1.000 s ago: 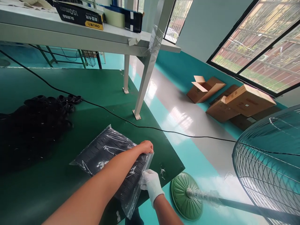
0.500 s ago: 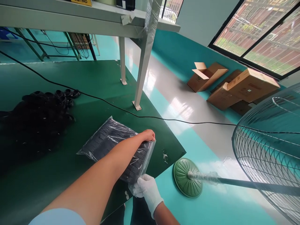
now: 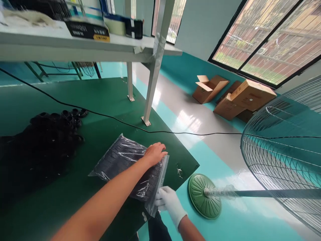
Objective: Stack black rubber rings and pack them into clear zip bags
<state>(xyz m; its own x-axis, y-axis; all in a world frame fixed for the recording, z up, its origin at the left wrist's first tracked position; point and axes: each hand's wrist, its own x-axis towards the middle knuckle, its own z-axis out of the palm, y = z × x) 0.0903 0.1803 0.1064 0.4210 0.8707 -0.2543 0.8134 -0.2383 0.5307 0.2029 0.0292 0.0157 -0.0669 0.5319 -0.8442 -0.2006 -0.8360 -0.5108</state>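
A clear plastic bag (image 3: 125, 153) packed with dark, ribbed-looking pieces lies flat on the green table. Bare, my left hand (image 3: 154, 154) rests over the bag's far right part, its fingers loosely stretched out on the plastic. My right hand (image 3: 171, 203) wears a white glove. At the bag's near right corner its fingers are closed on the clear edge strip, and the fingertips are partly hidden. My left forearm crosses over the bag and covers some of its near side.
A heap of black round parts (image 3: 50, 144) sits on the green table (image 3: 105, 90) at left. A black cable (image 3: 175, 133) runs across. At right stands a caged fan (image 3: 281, 157) on a green base (image 3: 204, 197). Cardboard boxes (image 3: 250, 95) lie by the wall, and a white shelf (image 3: 120, 53) spans behind.
My left hand has loosened from its pinch on the bag's far edge, and its fingers are now stretched over the plastic. The view has tilted up, showing more of the shelf.
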